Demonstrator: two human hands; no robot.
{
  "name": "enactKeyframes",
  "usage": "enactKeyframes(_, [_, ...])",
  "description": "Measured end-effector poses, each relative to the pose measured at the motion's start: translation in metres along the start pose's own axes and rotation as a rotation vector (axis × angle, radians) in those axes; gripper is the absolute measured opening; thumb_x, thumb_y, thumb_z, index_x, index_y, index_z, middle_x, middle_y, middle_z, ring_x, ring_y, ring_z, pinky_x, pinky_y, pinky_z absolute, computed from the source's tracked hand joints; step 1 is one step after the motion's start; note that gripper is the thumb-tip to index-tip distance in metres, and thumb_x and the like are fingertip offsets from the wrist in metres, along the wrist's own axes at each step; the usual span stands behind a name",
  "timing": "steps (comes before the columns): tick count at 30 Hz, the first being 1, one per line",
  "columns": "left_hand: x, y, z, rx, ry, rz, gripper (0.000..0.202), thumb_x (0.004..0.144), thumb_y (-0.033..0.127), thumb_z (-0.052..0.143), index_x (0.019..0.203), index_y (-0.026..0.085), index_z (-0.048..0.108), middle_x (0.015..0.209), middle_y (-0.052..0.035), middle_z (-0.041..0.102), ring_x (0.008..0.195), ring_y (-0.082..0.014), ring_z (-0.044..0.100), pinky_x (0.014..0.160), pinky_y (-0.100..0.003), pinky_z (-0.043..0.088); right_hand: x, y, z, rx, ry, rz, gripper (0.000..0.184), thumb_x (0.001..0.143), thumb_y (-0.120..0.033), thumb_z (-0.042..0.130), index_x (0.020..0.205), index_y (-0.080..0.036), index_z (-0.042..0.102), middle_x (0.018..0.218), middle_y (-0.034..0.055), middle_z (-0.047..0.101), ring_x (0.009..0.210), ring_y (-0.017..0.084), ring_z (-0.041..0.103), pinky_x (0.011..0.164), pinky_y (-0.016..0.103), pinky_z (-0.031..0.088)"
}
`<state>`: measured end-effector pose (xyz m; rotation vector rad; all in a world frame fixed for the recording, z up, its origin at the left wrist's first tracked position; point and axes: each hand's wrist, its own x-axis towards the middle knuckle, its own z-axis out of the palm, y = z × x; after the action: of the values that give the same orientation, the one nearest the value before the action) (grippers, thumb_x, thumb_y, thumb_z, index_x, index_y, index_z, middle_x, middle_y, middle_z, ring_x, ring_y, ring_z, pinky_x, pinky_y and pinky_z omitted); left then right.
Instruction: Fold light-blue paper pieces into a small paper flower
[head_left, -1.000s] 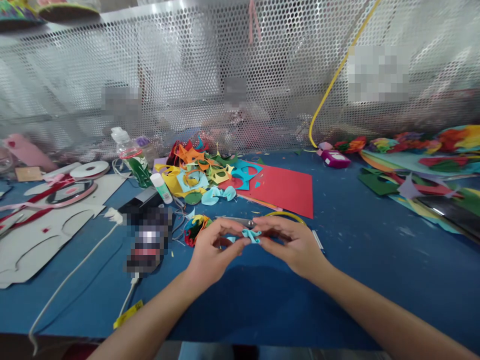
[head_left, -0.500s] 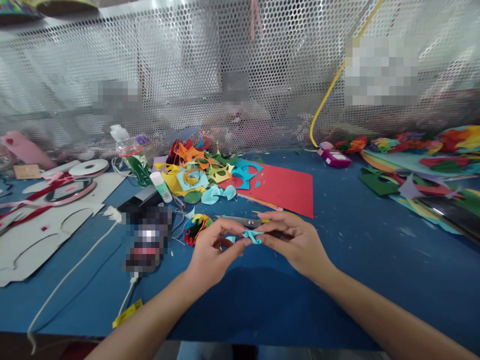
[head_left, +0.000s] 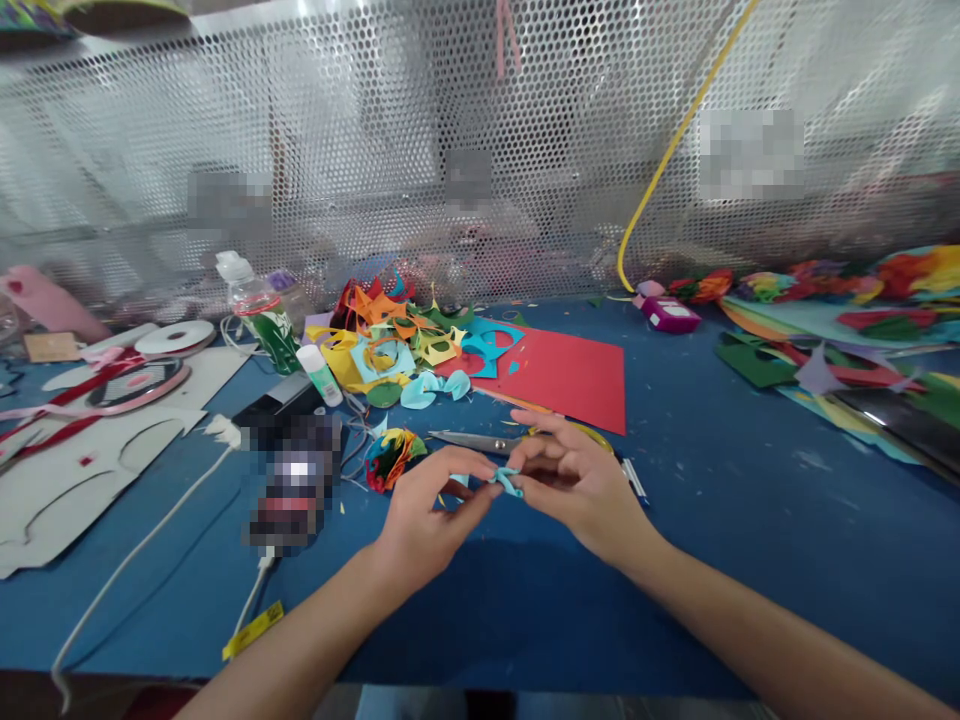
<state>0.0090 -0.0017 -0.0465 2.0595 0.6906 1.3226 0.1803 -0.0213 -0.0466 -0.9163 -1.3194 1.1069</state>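
Between my fingertips is a small folded piece of light blue paper [head_left: 508, 482]. My left hand [head_left: 435, 510] pinches its left side, thumb against forefinger. From the right, my right hand [head_left: 585, 490] grips the other side between thumb and fingers. Just beyond my hands lie scissors [head_left: 480, 441] with yellow handles, partly covered by my right fingers. A multicoloured paper ball [head_left: 390, 455] rests to the left of my left hand. Light blue paper rounds [head_left: 435, 389] lie farther back, and part of another light blue scrap shows behind my left fingers.
Coloured paper offcuts [head_left: 397, 335] are heaped at the back beside red paper [head_left: 574, 375]. To the left stand a glue stick [head_left: 320, 376] and a green bottle [head_left: 262, 320], with a cabled phone [head_left: 296, 480] nearer. A purple box [head_left: 670, 314] sits back right. Perforated metal [head_left: 375, 130] rises behind.
My right hand has shifted slightly, baring more of the scissors and a white pen-like item beside it. The blue paper is turned a little, still held by both hands.
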Motion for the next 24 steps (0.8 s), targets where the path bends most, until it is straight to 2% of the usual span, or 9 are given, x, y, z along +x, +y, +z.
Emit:
enactKeyframes(10, [-0.0005, -0.0008, -0.0003, -0.001, 0.003, 0.024, 0.021, 0.074, 0.007, 0.062, 0.09, 0.02, 0.057, 0.086, -0.003, 0.062, 0.078, -0.0111, 0.061, 0.056, -0.014, 0.052, -0.0045, 0.002, 0.0036, -0.048, 0.031, -0.093, 0.039, 0.073, -0.017, 0.064, 0.109, -0.025, 0.051, 0.081, 0.0004, 0.071, 0.078, 0.017, 0.067, 0.073, 0.029, 0.055])
enactKeyframes(13, [0.0003, -0.0011, -0.0003, -0.013, 0.057, -0.01, 0.02, 0.073, 0.007, 0.063, 0.088, 0.02, 0.058, 0.084, -0.0028, 0.061, 0.074, -0.0107, 0.06, 0.055, -0.015, 0.052, -0.0057, 0.0024, 0.0034, -0.065, 0.03, -0.139, 0.031, 0.077, -0.018, 0.06, 0.107, -0.024, 0.053, 0.09, 0.0032, 0.07, 0.083, 0.017, 0.067, 0.074, 0.029, 0.055])
enactKeyframes(16, [0.0014, -0.0011, -0.0004, -0.04, 0.122, -0.064, 0.02, 0.072, 0.008, 0.064, 0.087, 0.019, 0.057, 0.084, -0.0024, 0.06, 0.072, -0.0097, 0.06, 0.054, -0.014, 0.052, -0.0062, 0.0024, 0.0038, -0.069, 0.028, -0.191, 0.031, 0.077, -0.017, 0.061, 0.107, -0.025, 0.054, 0.1, 0.0043, 0.066, 0.088, 0.017, 0.065, 0.077, 0.029, 0.055])
enactKeyframes(19, [0.002, -0.0007, -0.0006, -0.056, 0.136, -0.092, 0.018, 0.073, 0.01, 0.064, 0.086, 0.018, 0.056, 0.083, -0.0026, 0.06, 0.071, -0.0098, 0.06, 0.053, -0.014, 0.052, -0.0063, 0.0026, 0.0052, -0.148, 0.048, -0.276, 0.036, 0.071, -0.018, 0.068, 0.105, -0.025, 0.057, 0.094, 0.0028, 0.067, 0.086, 0.017, 0.065, 0.078, 0.031, 0.056])
enactKeyframes(24, [0.0002, -0.0002, 0.0003, -0.034, 0.069, -0.048, 0.018, 0.073, 0.009, 0.064, 0.087, 0.018, 0.056, 0.083, -0.0032, 0.06, 0.072, -0.0101, 0.06, 0.055, -0.015, 0.052, -0.0073, 0.0037, 0.007, -0.25, 0.174, -0.334, 0.033, 0.066, -0.018, 0.073, 0.097, -0.026, 0.064, 0.083, -0.0004, 0.07, 0.075, 0.017, 0.067, 0.073, 0.03, 0.057])
